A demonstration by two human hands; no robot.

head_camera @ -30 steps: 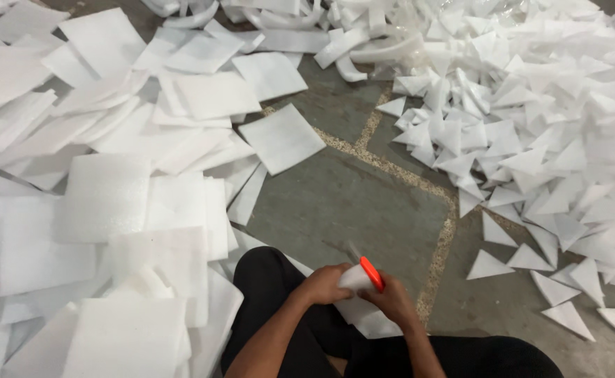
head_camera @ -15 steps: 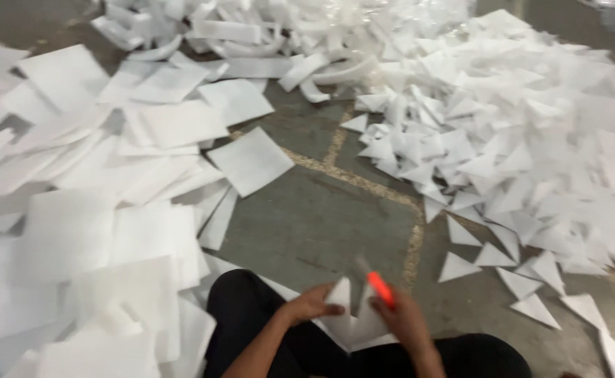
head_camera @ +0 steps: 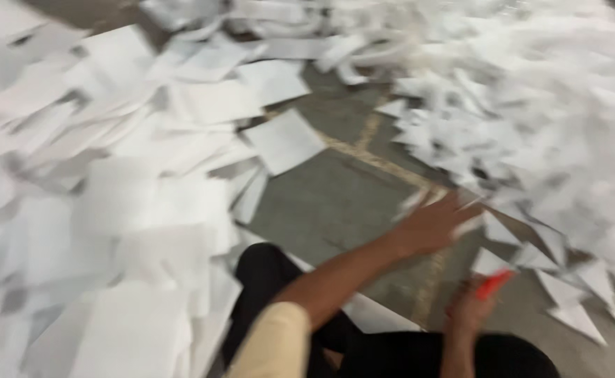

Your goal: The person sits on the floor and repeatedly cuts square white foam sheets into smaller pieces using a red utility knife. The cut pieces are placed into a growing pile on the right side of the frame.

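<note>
Right hand [head_camera: 470, 308] clenched on orange-handled cutter [head_camera: 493, 285], long axis pointing up-right; left hand [head_camera: 430, 225] spread, released, touching white triangles [head_camera: 524, 255].

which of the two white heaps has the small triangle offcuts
The heap on the right, beyond the reaching left hand: small triangular pieces. The left heap holds large square sheets.

**Clothing seen from the head camera**

A pale cream sleeve [head_camera: 274, 343] is worn on the left arm and is seen at about 6 o'clock in the view; it ends above the elbow, and the forearm below it is left bare. The left hand [head_camera: 430, 227] and the right hand [head_camera: 470, 311] are uncovered, with no gloves seen. The right forearm is also bare. Black trousers [head_camera: 391, 350] are worn, seen from 6 to 5 o'clock. Finer detail is lost to motion blur.
</note>
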